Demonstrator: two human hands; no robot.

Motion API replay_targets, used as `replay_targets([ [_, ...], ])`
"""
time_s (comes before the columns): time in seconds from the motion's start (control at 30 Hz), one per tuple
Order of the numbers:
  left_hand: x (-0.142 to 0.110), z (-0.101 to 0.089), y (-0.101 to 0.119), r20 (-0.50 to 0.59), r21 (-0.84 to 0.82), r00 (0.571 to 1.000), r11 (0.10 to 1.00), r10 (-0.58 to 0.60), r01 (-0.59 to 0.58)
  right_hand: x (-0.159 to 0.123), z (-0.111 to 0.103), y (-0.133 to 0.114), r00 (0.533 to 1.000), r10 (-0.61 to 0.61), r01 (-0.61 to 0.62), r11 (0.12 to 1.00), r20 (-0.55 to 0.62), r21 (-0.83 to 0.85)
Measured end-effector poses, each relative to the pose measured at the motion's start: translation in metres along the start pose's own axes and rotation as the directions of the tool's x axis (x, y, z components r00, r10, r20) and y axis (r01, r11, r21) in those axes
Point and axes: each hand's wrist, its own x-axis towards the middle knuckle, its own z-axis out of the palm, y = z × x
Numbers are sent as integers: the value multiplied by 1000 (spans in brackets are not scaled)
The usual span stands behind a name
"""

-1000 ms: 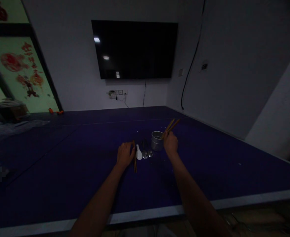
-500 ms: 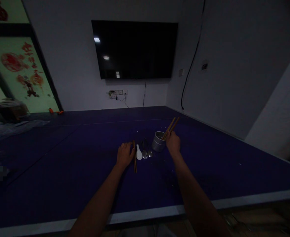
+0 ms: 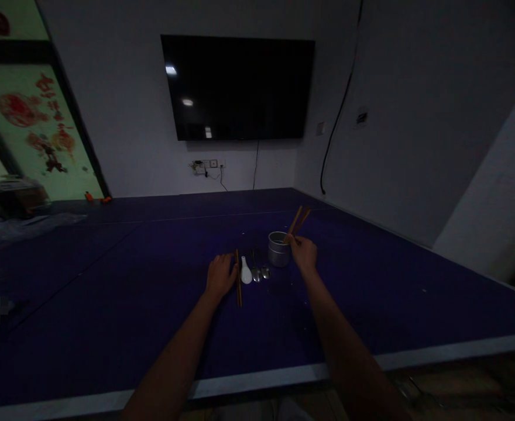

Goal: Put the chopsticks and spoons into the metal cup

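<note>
Metal cup (image 3: 278, 255) is sitting upright on the purple table (image 3: 152, 327) now, where half a second ago it leaned a bit toward the right hand (image 3: 304, 252). Held chopsticks (image 3: 294, 222) have swung too: their tops have come over to the left and they stand a little steeper, lower ends down at the cup's mouth. So my read is the cup got nudged by the sticks and has settled, and the sticks line up with the opening better than they did. How deep the tips go, can't tell, it's dark and the rim and fingers cover that bit.

Right grip is pinched together on those sticks, right beside the rim. I count at least 2, maybe more, they overlap too much to be sure. Can't tell if any finger actually touches the cup.

Left hand (image 3: 220, 278) hasn't really budged. It's palm down on the table, grip loose, fingers and thumb a bit apart, with the thumb looking like it's against the loose chopsticks (image 3: 239, 280) lying there. Just right of those: white spoon (image 3: 246, 275), then 2 metal spoons (image 3: 256, 273), then the cup.
</note>
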Motion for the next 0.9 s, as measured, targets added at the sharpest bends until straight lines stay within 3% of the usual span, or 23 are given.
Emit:
replay_targets([
  [0.13, 0, 0, 0, -10, 5, 1000, 1000, 5, -5, -4, 2, -1, 999, 36, -36, 998, -4, 44],
  [0.37, 0, 0, 2, 11, 9, 1000, 1000, -23, 23, -23, 7, -16, 967, 193, -181, 980, -165, 84],
  [0.7, 1, 1, 0, 25, 10, 999, 1000, -22, 22, -17, 9, -8, 971, 104, -50, 969, -213, 243],
  [0.9, 0, 1, -1, 13, 15, 1000, 1000, -17, 17, -11, 18, -3, 988, 62, -13, 945, -140, 326],
])
